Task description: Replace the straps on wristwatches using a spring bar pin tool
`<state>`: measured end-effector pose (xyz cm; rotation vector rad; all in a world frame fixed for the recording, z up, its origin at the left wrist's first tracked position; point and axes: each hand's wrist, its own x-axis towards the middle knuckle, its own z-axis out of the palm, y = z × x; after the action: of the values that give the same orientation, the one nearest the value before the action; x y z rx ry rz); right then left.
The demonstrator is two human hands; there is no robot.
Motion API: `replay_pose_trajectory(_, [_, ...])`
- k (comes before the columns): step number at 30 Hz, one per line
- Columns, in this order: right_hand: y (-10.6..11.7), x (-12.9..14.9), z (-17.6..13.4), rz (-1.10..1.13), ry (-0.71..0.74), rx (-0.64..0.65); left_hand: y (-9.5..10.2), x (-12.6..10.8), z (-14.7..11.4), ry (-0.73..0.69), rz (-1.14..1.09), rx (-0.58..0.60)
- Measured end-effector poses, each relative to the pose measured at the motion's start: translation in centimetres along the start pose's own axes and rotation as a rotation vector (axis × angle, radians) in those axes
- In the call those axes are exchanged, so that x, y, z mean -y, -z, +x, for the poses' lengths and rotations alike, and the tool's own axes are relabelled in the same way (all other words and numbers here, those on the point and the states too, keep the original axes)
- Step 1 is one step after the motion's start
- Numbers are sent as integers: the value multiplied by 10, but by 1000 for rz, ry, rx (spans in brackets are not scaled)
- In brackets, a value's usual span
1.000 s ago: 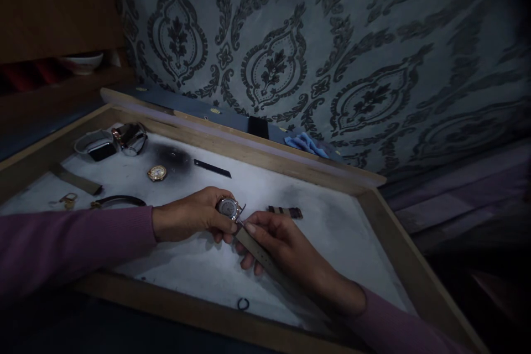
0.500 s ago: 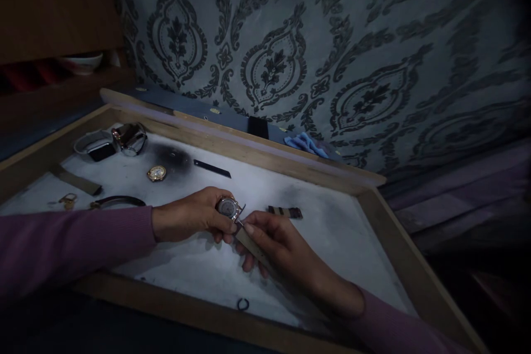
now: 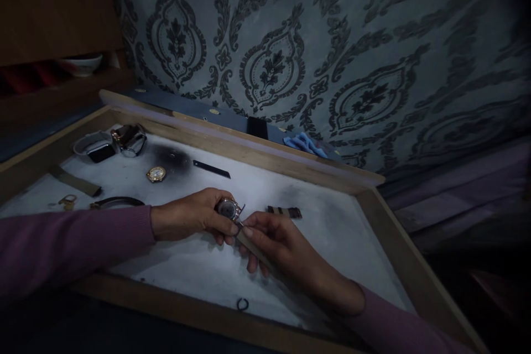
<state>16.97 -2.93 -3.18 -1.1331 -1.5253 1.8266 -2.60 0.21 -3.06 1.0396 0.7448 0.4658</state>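
My left hand (image 3: 201,214) is closed round a wristwatch (image 3: 227,209) with a round dial and a rose-gold coloured case, held face up above the white surface. A taupe watch strap (image 3: 255,248) runs from the lower right of the case toward my right palm. My right hand (image 3: 282,238) pinches a thin metal tool (image 3: 240,224) between thumb and forefinger, its tip at the case's edge where the strap meets it. The fingers hide most of this tool. A small dark strip (image 3: 242,209) sticks out beside the case.
A raised wooden rim (image 3: 265,155) surrounds the white work surface. On it lie a dark blade (image 3: 211,168), a gold watch head (image 3: 156,173), a short strap piece (image 3: 285,212), a taupe strap (image 3: 74,180), a square-faced watch (image 3: 100,152) and a dark ring (image 3: 243,304). Behind sits a blue cloth (image 3: 305,144).
Both hands stay at the watch with nearly the same grip. My right fingers have shifted very slightly, and the watch is tilted a little differently.
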Motion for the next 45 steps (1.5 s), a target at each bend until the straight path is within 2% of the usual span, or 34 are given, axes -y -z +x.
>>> replay_pose_trajectory(7, [4, 4, -3, -20, 16, -26, 2, -9, -5, 2, -66, 83])
replay_pose_trajectory(14, [8, -1, 0, 41, 89, -41, 4, -9, -4, 29, -64, 68])
replay_pose_trajectory(24, [4, 2, -1, -44, 172, -76, 7, -1, -2, -29, -9, 114])
replay_pose_trajectory(45, [6, -1, -3, -188, 239, -125, 6, -3, -2, -49, 18, 95])
